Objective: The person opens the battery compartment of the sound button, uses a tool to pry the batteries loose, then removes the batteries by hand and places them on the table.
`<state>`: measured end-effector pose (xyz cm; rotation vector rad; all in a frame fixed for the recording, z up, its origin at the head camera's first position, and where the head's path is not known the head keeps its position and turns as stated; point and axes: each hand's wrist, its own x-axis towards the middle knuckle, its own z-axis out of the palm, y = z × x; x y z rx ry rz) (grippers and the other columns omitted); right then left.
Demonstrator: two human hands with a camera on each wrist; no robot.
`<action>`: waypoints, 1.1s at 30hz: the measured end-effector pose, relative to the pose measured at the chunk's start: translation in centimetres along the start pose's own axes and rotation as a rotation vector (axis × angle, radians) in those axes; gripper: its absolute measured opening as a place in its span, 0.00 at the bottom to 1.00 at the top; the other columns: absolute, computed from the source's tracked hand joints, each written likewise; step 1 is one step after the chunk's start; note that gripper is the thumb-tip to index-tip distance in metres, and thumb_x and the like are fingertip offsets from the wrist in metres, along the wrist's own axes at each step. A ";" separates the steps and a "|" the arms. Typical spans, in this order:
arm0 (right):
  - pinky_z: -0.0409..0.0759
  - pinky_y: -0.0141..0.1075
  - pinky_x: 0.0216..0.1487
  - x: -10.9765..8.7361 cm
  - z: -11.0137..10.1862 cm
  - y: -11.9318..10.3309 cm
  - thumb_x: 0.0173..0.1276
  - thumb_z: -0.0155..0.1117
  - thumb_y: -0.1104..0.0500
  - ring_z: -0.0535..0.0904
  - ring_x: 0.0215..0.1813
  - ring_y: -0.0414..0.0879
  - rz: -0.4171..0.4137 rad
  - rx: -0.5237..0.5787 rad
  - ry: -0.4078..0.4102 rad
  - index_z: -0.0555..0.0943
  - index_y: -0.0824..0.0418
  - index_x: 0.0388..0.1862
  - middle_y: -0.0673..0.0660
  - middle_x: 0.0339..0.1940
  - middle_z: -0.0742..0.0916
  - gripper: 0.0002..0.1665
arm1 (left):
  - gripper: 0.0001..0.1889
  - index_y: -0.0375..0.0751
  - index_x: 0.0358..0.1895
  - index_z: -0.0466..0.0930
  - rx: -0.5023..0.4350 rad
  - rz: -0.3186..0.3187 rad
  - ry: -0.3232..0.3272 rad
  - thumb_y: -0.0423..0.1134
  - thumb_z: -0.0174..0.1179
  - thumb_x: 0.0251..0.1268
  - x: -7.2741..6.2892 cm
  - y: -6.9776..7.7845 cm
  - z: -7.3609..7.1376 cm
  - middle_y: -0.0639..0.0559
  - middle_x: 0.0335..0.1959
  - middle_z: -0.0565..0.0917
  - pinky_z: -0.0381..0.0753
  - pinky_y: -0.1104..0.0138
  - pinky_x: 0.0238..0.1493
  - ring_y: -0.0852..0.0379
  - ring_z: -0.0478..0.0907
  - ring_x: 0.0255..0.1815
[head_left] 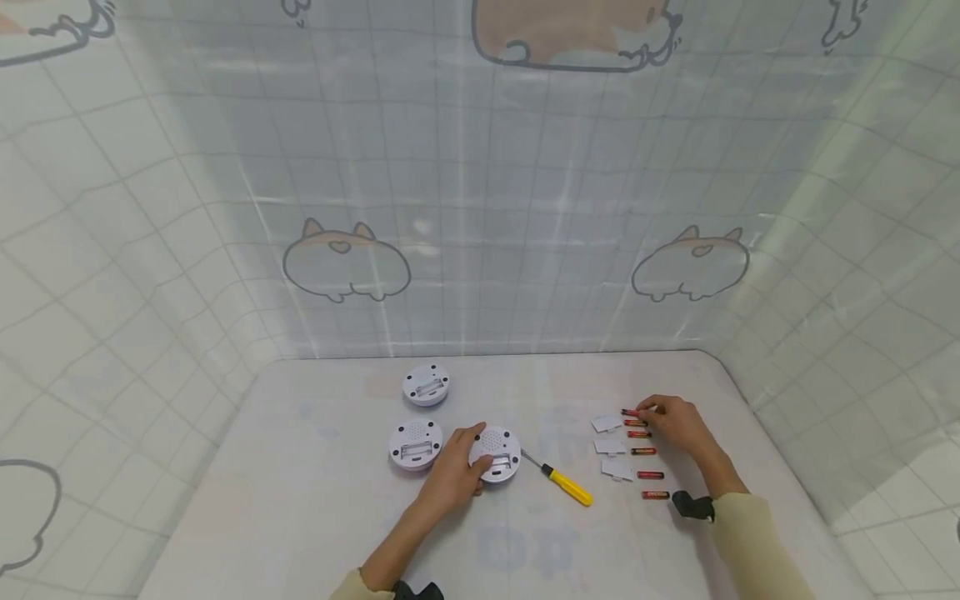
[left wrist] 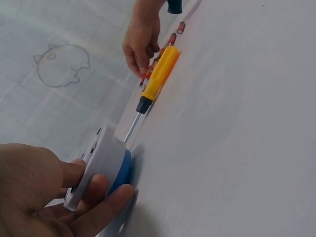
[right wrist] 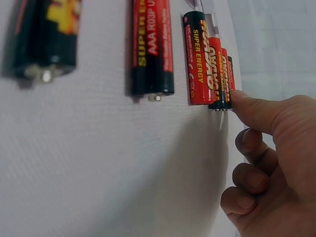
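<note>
My left hand (head_left: 448,477) grips a round white device (head_left: 498,446) by its edge. The device shows speaker holes and an uncovered battery slot on top; its underside looks blue in the left wrist view. My right hand (head_left: 678,427) is at the far end of a column of red and black AAA batteries (head_left: 650,475), thumb and fingers pinching the farthest battery (head_left: 628,412). That battery is mostly hidden by neighbouring ones in the right wrist view. Beside the held device lies a yellow-handled screwdriver (head_left: 568,485), its shaft pointing at the device.
Two similar white devices, one farther back (head_left: 426,386) and one left of my hand (head_left: 408,443), lie with battery slots facing up. Several white battery covers, including the nearest cover (head_left: 617,470), lie left of the batteries. Patterned curtains (head_left: 480,208) surround the table (head_left: 315,500).
</note>
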<state>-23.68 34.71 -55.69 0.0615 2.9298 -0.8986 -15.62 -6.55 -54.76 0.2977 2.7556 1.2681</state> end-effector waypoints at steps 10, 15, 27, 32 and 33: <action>0.74 0.43 0.39 0.5 0.0 0.1 0.75 0.63 0.54 0.75 0.41 0.53 0.002 0.007 -0.012 0.84 0.59 0.51 0.60 0.42 0.84 0.13 | 0.31 0.40 0.75 0.63 0.012 0.020 0.008 0.40 0.60 0.73 0.0 0.0 -0.4 0.40 0.65 0.73 0.79 0.72 0.29 0.64 0.79 0.23; 0.74 0.44 0.40 0.5 0.0 0.2 0.75 0.63 0.54 0.75 0.43 0.54 0.009 0.016 -0.013 0.84 0.59 0.51 0.61 0.44 0.83 0.13 | 0.31 0.41 0.76 0.63 -0.010 0.018 -0.004 0.40 0.60 0.74 0.0 -0.1 -0.4 0.41 0.64 0.73 0.78 0.71 0.27 0.63 0.79 0.21; 0.75 0.41 0.37 -0.5 -0.1 -0.1 0.76 0.60 0.51 0.76 0.40 0.53 -0.011 0.056 0.072 0.83 0.61 0.56 0.63 0.44 0.85 0.18 | 0.33 0.41 0.77 0.60 0.141 0.088 0.060 0.48 0.56 0.76 0.0 0.2 -1.1 0.42 0.76 0.65 0.63 0.51 0.73 0.45 0.67 0.73; 0.73 0.37 0.33 -0.7 -0.8 -1.4 0.77 0.59 0.50 0.75 0.39 0.52 -0.104 0.054 0.176 0.83 0.62 0.56 0.60 0.42 0.84 0.20 | 0.30 0.43 0.76 0.64 0.130 0.172 0.171 0.47 0.57 0.76 -0.1 1.5 -2.7 0.45 0.73 0.70 0.71 0.53 0.68 0.47 0.73 0.68; 0.73 0.37 0.33 -0.8 -1.0 -1.7 0.77 0.60 0.50 0.75 0.38 0.52 -0.136 0.044 0.206 0.83 0.62 0.55 0.59 0.40 0.84 0.19 | 0.28 0.44 0.75 0.66 0.124 0.191 0.207 0.47 0.57 0.76 -0.1 1.8 -3.3 0.47 0.70 0.72 0.76 0.55 0.62 0.49 0.79 0.60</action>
